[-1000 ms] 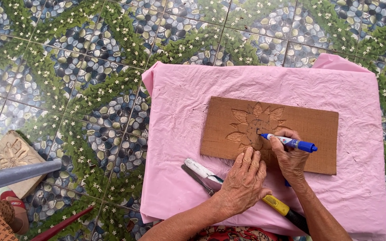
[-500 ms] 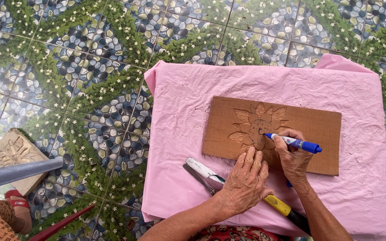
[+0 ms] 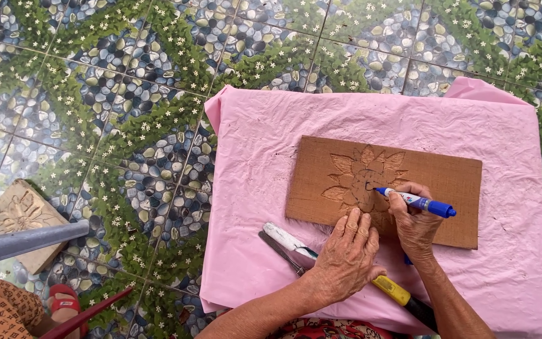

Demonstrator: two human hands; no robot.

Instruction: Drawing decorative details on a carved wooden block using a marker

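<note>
Step in hand: marking carved flower on wooden board (image 3: 440, 188), board lying on pink cloth (image 3: 252, 157). Right hand (image 3: 416, 221) pinches blue marker (image 3: 412, 201), tip pointing 9 o'clock at flower centre. Left hand (image 3: 345, 257) flat, fingers spread, pressing board's lower edge. Carving tools (image 3: 290, 245) at 7 o'clock of board. Next move likely calls for steady board, light pen pressure.

pebble-and-flower patterned floor tiles (image 3: 114, 113), daylight
</note>
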